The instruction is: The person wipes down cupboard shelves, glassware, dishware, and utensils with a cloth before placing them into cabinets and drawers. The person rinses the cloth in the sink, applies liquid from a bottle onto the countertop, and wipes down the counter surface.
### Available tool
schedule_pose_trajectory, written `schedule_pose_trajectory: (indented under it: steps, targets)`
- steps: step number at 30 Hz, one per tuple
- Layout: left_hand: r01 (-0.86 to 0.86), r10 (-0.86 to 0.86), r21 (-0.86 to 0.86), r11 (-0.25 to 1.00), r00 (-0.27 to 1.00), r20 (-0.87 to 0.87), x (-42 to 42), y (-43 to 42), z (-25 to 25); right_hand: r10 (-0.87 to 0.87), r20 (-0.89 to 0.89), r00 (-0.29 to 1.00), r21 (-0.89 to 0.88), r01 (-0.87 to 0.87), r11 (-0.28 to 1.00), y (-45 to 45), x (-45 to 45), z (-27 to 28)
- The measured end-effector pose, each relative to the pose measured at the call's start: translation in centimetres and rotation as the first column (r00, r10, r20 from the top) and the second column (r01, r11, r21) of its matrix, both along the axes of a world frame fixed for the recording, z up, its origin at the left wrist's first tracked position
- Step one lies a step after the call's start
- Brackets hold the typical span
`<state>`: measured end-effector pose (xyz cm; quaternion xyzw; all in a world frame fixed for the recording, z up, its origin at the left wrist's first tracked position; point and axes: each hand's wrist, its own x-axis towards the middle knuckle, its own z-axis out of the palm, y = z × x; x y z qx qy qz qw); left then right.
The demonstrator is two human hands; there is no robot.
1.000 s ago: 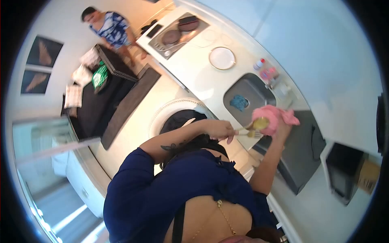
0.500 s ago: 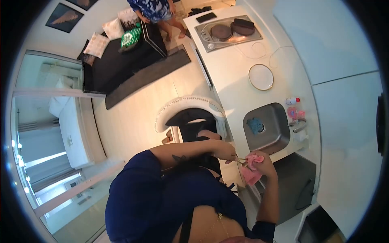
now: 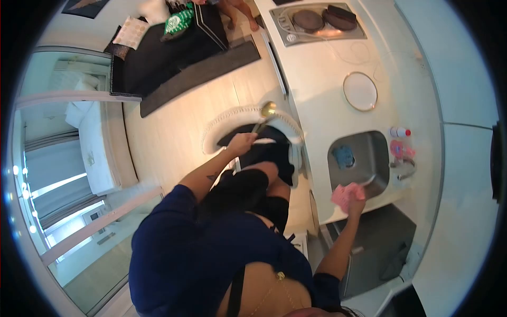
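Note:
My left hand [image 3: 242, 143] is closed around the handle of a gold ladle [image 3: 268, 109]. Its round, shiny bowl points away from me, over the white armchair [image 3: 219, 124]. Out to the right, a crumpled pink cloth [image 3: 346, 195] is bunched in my right hand [image 3: 357, 205], at the near edge of the steel sink [image 3: 335, 171]. Inside the sink lies a wet-looking blue cloth [image 3: 344, 157] beside the drain.
Beyond the sink, a gold-rimmed white plate [image 3: 360, 91] and a hob [image 3: 289, 34] with dark pans sit on the counter [image 3: 311, 100]. A red-capped bottle [image 3: 400, 132] stands near the tap [image 3: 405, 168]. Another person's legs [image 3: 240, 13] show by the black sofa [image 3: 158, 68].
My hands have come apart. The left has swung away leftward with the ladle, which was against the pink cloth; the right keeps the cloth near the sink. The view has shifted slightly.

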<state>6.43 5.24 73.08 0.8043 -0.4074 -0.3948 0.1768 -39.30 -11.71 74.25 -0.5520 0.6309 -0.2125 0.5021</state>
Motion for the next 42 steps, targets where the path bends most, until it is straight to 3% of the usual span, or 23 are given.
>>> schedule_pose_trajectory:
  steps: [1, 2, 3, 4, 6, 8, 12, 14, 16, 18, 19, 20, 21, 22, 23, 24, 28, 30, 33, 34, 39, 40, 42]
  targets:
    - [-0.185, 0.181, 0.114, 0.976, 0.983, 0.041, 2.4, -0.2, -1.0, 0.013, -0.042, 0.999, 0.028, -0.011, 1.0, 1.1, 0.0, -3.6]
    - [-0.208, 0.202, 0.0, 0.978, 0.95, 0.237, 4.6, 0.5, -3.8, -0.002, -0.054, 0.999, 0.012, 0.003, 1.0, 2.4, 1.6, -4.7]
    - [-0.206, 0.24, -0.125, 0.97, 0.875, 0.419, 6.4, 1.0, -6.5, 0.013, 0.104, 0.995, 0.056, -0.019, 0.998, 3.2, 1.6, -8.4]
    - [-0.312, 0.32, -0.086, 0.946, 0.859, 0.4, 7.9, 0.7, -7.2, -0.072, 0.003, 0.997, 0.049, 0.072, 0.996, 4.3, 2.8, -10.4]
    - [-0.4, 0.391, -0.059, 0.914, 0.835, 0.388, 9.8, -0.1, -8.4, 0.059, 0.157, 0.986, 0.066, -0.07, 0.995, 4.7, 5.5, -10.2]
    - [-0.455, 0.455, -0.103, 0.884, 0.79, 0.41, 10.8, -0.4, -9.8, 0.072, 0.181, 0.981, 0.037, -0.08, 0.996, 4.6, 7.7, -10.2]
    - [-0.395, 0.415, -0.132, 0.909, 0.826, 0.382, 12.6, 0.0, -14.2, 0.042, 0.275, 0.961, -0.001, -0.043, 0.999, 3.5, 8.0, -14.2]
    - [-0.372, 0.4, -0.146, 0.917, 0.842, 0.361, 12.8, 0.7, -16.0, 0.021, 0.239, 0.971, -0.117, 0.008, 0.993, 2.7, 7.1, -15.1]
    - [-0.353, 0.377, -0.132, 0.926, 0.863, 0.336, 12.9, 1.5, -16.7, -0.104, 0.201, 0.974, -0.071, 0.121, 0.99, 2.1, 6.3, -14.5]
    - [-0.289, 0.327, -0.156, 0.945, 0.871, 0.366, 13.0, 2.0, -17.4, -0.271, 0.095, 0.958, -0.145, 0.282, 0.948, 2.0, 3.8, -16.5]
    - [-0.244, 0.296, -0.179, 0.953, 0.872, 0.39, 13.4, 2.3, -17.5, -0.271, 0.139, 0.953, -0.243, 0.298, 0.923, 1.8, 1.9, -17.5]
    - [-0.208, 0.262, -0.188, 0.96, 0.905, 0.335, 13.7, 2.4, -17.0, -0.267, 0.18, 0.947, -0.343, 0.315, 0.885, 2.2, 0.6, -18.0]
    - [-0.176, 0.235, -0.197, 0.964, 0.912, 0.336, 14.3, 2.6, -17.1, -0.414, 0.207, 0.886, -0.33, 0.462, 0.823, 3.1, 0.7, -16.1]
    - [-0.175, 0.228, -0.245, 0.954, 0.951, 0.208, 15.0, 2.9, -17.6, -0.182, 0.24, 0.954, -0.592, 0.293, 0.751, 3.1, 0.7, -14.0]
    - [-0.176, 0.205, -0.29, 0.941, 0.976, 0.074, 15.8, 3.0, -18.0, -0.425, 0.392, 0.816, -0.399, 0.568, 0.72, 5.3, -0.1, -13.8]
    - [-0.242, 0.207, -0.297, 0.924, 0.968, -0.145, 16.3, 3.2, -18.1, -0.445, 0.461, 0.768, -0.384, 0.625, 0.68, 7.4, -1.0, -13.0]
    - [-0.164, -0.126, -0.444, 0.881, 0.823, -0.554, 18.3, 4.6, -18.5, -0.561, 0.617, 0.552, -0.335, 0.83, 0.446, 20.5, 2.0, -9.3]
    - [-0.201, -0.184, -0.446, 0.872, 0.709, -0.68, 19.1, 5.3, -18.6, -0.565, 0.743, 0.359, -0.273, 0.933, 0.233, 28.6, 7.6, -8.2]
    - [-0.169, -0.329, -0.576, 0.8, 0.679, -0.657, 20.1, 4.8, -20.0, -0.512, 0.801, 0.311, -0.245, 0.95, 0.194, 39.6, 12.9, -9.9]
    - [-0.171, -0.378, -0.635, 0.754, 0.677, -0.631, 20.0, 5.1, -20.9, -0.586, 0.779, 0.223, -0.198, 0.974, 0.108, 43.0, 14.4, -9.9]
    - [0.036, -0.423, -0.533, 0.846, 0.653, -0.628, 20.8, 6.6, -19.2, -0.505, 0.833, 0.228, -0.193, 0.974, 0.121, 51.8, 22.8, -3.8]
    - [0.072, -0.396, -0.489, 0.87, 0.693, -0.603, 21.1, 7.1, -18.6, -0.485, 0.816, 0.315, -0.245, 0.948, 0.203, 51.9, 23.7, -2.7]
    - [0.029, -0.381, -0.472, 0.881, 0.636, -0.671, 21.6, 8.4, -18.1, -0.368, 0.773, 0.516, -0.372, 0.839, 0.397, 50.9, 26.0, -0.7]
